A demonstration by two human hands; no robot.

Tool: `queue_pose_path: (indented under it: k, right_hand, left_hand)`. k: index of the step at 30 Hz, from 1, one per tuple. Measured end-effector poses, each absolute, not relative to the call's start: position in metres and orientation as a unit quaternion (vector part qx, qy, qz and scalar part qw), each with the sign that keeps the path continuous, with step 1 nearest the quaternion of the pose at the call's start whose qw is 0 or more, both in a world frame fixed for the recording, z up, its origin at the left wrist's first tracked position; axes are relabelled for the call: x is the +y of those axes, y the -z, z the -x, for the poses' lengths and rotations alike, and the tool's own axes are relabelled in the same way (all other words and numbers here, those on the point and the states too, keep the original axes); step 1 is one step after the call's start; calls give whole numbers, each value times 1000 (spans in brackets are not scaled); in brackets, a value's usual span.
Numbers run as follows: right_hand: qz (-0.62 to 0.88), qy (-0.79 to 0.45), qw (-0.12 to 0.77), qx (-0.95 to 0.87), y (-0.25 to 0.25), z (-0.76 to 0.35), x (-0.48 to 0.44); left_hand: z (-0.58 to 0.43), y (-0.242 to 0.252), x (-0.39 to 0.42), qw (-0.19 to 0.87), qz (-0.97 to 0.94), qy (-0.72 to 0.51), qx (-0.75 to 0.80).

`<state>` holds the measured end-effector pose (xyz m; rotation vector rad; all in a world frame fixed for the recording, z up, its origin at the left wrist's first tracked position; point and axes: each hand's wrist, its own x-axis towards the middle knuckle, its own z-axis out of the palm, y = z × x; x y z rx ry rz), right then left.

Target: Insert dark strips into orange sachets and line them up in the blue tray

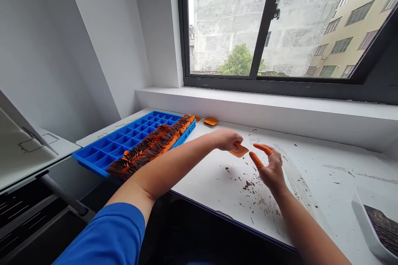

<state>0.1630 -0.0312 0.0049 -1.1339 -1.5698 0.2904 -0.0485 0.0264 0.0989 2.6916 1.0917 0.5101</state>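
Observation:
My left hand [228, 140] is closed on the edge of a flat, squarish orange piece [239, 151], held low over the white table. Facing it from the right, my right hand [271, 166] has its thumb and index finger spread, with nothing between them. Orange finger cots [255, 160] cover those two fingertips, close to the orange piece but apart from it. To the left, a blue compartment tray [104, 147] holds tightly packed rows of orange and dark brown pieces [155, 143] along its near right side.
Another orange piece [211, 121] lies by the sill, right of the tray. Dark crumbs [248, 186] are scattered over the white table [202, 182]. A clear plastic box [367, 219] with dark flat strips stands at the right edge. A window [230, 29] rises behind the table.

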Motion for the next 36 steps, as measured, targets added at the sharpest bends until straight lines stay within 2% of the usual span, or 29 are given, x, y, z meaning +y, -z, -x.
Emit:
queue_pose_path:
  k: [5, 8, 14, 18, 25, 36]
  right_hand:
    - [521, -157, 519, -659, 0, -168, -26]
    - [517, -142, 503, -678, 4, -167, -24]
    - [523, -136, 463, -703, 12, -166, -20]
    - [534, -157, 415, -720, 18, -167, -17]
    - [542, -173, 360, -740, 18, -167, -21]
    - [527, -186, 334, -760, 14, -164, -27]
  left_hand:
    - [148, -163, 28, 22, -850, -181, 493]
    - [231, -185, 22, 0, -762, -213, 612]
    - [339, -159, -8, 75, -676, -233, 695]
    - [358, -134, -17, 150, -668, -243, 687]
    - [356, -125, -16, 246, -639, -206, 699]
    - [342, -124, -3, 273, -630, -133, 715]
